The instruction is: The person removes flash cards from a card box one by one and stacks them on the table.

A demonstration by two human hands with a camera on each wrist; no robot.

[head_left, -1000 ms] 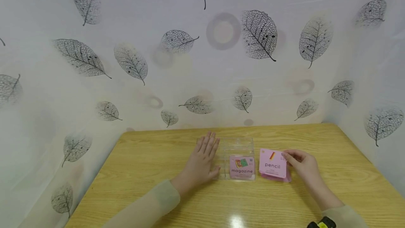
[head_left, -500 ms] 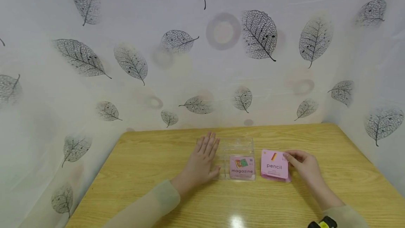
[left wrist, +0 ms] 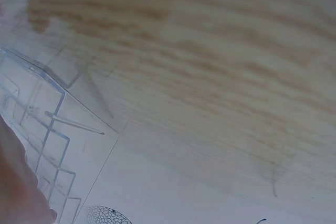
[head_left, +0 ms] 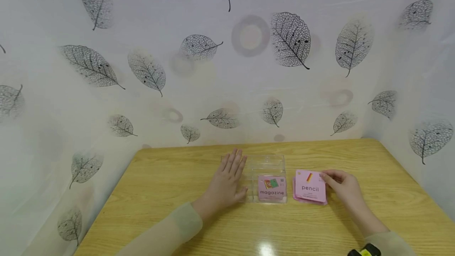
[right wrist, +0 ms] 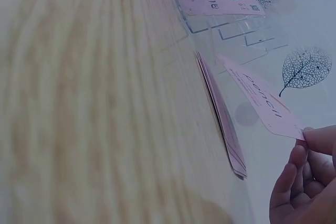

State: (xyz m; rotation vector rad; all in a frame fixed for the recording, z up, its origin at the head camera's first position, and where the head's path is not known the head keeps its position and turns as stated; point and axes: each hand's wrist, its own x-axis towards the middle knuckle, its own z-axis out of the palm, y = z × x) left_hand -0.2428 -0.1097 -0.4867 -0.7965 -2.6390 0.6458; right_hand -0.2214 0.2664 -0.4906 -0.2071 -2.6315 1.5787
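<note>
A right hand [head_left: 343, 188] pinches the far right corner of a pink "pencil" flashcard [head_left: 310, 183], which extends leftward above a card stack [right wrist: 223, 121] on the desk [head_left: 231, 230]. Farther left, straight-fingered, the left hand [head_left: 226, 183] rests at a clear rack [head_left: 268, 166] bearing a "magazine" flashcard [head_left: 271, 192].

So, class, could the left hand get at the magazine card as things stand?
Probably yes: the left hand lies over the clear holder, just left of the magazine card, whose face nothing opaque covers.
</note>
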